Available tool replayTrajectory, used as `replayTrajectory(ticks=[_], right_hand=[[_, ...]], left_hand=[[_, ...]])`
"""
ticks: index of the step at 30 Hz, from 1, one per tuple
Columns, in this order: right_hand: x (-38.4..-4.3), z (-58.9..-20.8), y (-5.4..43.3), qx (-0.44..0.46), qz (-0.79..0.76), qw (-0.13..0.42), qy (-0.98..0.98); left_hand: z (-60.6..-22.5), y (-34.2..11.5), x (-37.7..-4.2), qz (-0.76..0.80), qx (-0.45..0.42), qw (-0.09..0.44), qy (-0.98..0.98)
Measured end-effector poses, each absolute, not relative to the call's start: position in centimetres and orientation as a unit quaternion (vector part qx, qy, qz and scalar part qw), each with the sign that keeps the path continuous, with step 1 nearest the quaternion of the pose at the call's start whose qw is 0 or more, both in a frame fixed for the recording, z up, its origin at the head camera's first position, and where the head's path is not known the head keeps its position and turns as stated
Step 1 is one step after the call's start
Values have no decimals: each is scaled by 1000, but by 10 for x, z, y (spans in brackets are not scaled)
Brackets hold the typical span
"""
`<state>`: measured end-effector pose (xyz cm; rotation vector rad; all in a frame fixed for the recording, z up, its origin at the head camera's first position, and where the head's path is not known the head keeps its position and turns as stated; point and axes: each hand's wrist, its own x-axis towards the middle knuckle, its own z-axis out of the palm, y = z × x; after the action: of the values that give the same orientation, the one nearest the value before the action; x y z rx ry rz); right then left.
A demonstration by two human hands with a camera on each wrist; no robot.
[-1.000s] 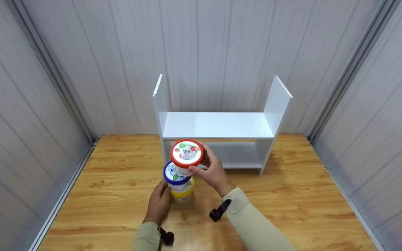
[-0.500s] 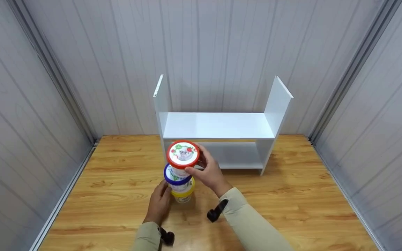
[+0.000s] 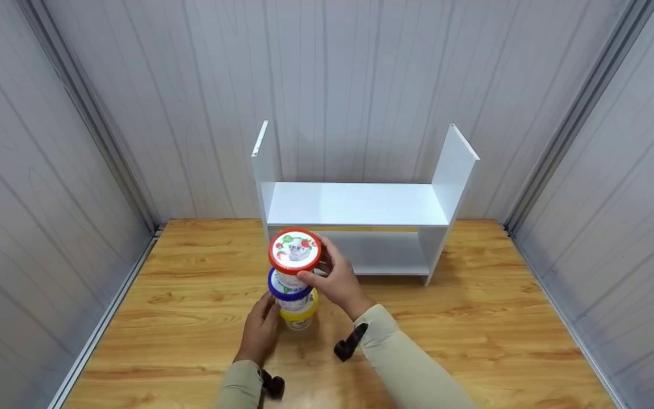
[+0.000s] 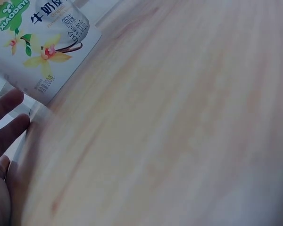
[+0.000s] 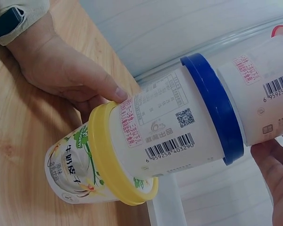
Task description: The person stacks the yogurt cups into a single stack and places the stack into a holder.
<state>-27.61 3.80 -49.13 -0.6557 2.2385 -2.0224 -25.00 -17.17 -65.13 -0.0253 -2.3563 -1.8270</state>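
Three paper tubs form a column on the wood floor in the head view. The yellow-lidded tub [image 3: 298, 316] is at the bottom, and on its lid stands the blue-lidded tub [image 5: 165, 122]. My right hand [image 3: 338, 284] grips the red-lidded tub [image 3: 294, 251] at its side, thumb toward me, with its base right at the blue lid. Beside the lower tubs is my left hand [image 3: 259, 328], its thumb tip at the seam between yellow lid and blue-lidded tub in the right wrist view. Loosely extended fingers [image 4: 9, 134] show near the yellow-lidded tub in the left wrist view.
Just behind the tubs stands a white two-level shelf [image 3: 355, 204] with upright side panels. Pale panelled walls [image 3: 327, 85] enclose the wooden floor [image 3: 191, 318] at the back and both sides.
My right hand has brought the red-lidded tub a little to the left, over the blue lid. My left hand and the two lower tubs have stayed in place.
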Motion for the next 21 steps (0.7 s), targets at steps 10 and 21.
replayTrajectory(ticks=[10,21], right_hand=[[-278,-493,35,-217,-651,24,727],[-279,-494,31,-211,-643,31,735]], left_hand=[[-653,-175,-251,-594,-26,104,-797],[-654,-173,-252,-599,-17,95,-795]])
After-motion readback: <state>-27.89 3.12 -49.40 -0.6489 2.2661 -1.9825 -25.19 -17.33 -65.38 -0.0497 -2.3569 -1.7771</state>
